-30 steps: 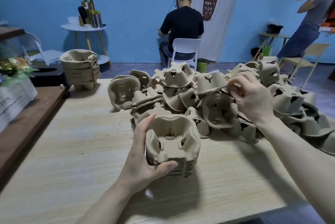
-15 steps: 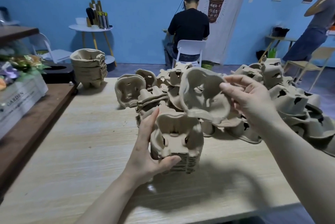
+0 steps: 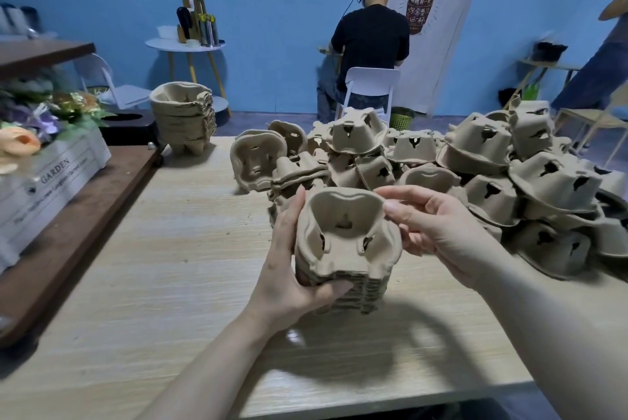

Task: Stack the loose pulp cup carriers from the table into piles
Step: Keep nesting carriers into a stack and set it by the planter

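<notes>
A: From the head view, where do things stand?

B: The left hand (image 3: 289,270) grips the growing pile (image 3: 346,260) just above the table (image 3: 136,283), thumb curled under its near edge, fingers up its far side. The right hand (image 3: 438,233) pinches the top carrier (image 3: 346,216) at its right rim with thumb and forefinger, other fingers loosely bent.

A: Is it seated?

B: It looks nested, though I can't be sure the right edge is fully down. I'd press evenly until the rims line up, then let go.

A: And the rest?

B: The loose heap (image 3: 475,165) sits just behind; a finished stack (image 3: 183,114) stands at the far left corner
</notes>
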Tool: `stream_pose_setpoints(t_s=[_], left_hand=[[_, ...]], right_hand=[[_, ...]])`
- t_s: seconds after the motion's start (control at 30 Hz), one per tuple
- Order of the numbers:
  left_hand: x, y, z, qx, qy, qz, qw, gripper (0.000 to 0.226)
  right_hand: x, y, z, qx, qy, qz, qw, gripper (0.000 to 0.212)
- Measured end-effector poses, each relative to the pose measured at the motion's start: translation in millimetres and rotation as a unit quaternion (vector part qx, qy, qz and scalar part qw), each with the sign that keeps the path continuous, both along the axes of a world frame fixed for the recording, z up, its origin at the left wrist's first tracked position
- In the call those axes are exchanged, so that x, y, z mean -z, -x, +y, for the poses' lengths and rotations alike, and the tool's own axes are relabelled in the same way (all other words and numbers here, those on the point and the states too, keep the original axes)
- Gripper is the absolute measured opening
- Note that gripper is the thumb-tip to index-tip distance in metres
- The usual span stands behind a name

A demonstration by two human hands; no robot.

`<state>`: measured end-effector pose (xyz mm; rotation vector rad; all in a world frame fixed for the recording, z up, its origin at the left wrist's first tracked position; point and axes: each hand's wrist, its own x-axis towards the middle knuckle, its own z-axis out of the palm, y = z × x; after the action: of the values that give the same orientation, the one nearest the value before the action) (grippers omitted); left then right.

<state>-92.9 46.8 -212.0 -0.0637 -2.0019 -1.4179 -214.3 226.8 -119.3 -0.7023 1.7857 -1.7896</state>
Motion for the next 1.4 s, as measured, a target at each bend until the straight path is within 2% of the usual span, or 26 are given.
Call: stream_pose_setpoints(t_s=[0.07, 0.2, 0.37, 0.57, 0.67, 0.77, 0.83, 1.03, 1.17, 1.23, 1.4], left_hand=[[-2, -1, 1, 0.009, 0.0, 0.005, 1.0, 0.108], [-6, -2, 4, 0.022, -0.004, 0.003, 1.0, 0.102], [-2, -3, 2, 0.05, -0.023, -0.024, 0.998, 0.117], [-3, -4, 2, 0.032, -0.007, -0.015, 0.999, 0.108], [-5, -4, 1, 0.028, 0.006, -0.008, 1.0, 0.1], [-5, -3, 2, 0.029, 0.011, -0.004, 1.0, 0.098], [-5, -2, 2, 0.028, 0.015, 0.001, 1.0, 0.098], [-3, -3, 0, 0.034, 0.017, 0.006, 0.999, 0.097], [-2, -3, -1, 0.035, 0.013, 0.002, 0.999, 0.099], [-2, -3, -1, 0.034, 0.012, 0.0, 0.999, 0.099], [-2, -2, -2, 0.031, 0.015, -0.002, 0.999, 0.099]], right_hand=[[0, -2, 1, 0.01, 0.008, 0.007, 1.0, 0.035], [2, -7, 1, 0.025, 0.014, 0.033, 0.999, 0.037], [6, -8, -2, 0.047, 0.001, 0.078, 0.996, 0.023], [14, 10, 7, 0.119, -0.039, 0.183, 0.975, 0.013], [25, 39, 24, 0.22, -0.077, 0.277, 0.932, 0.014], [30, 74, 45, 0.273, -0.186, 0.399, 0.855, 0.025], [25, 93, 50, 0.247, -0.235, 0.455, 0.823, 0.032], [4, 127, 38, 0.12, -0.358, 0.507, 0.775, 0.037], [4, 127, 36, 0.125, -0.392, 0.557, 0.721, 0.031], [3, 124, 39, 0.135, -0.383, 0.559, 0.723, 0.029], [-1, 115, 47, 0.155, -0.372, 0.509, 0.761, 0.016]])
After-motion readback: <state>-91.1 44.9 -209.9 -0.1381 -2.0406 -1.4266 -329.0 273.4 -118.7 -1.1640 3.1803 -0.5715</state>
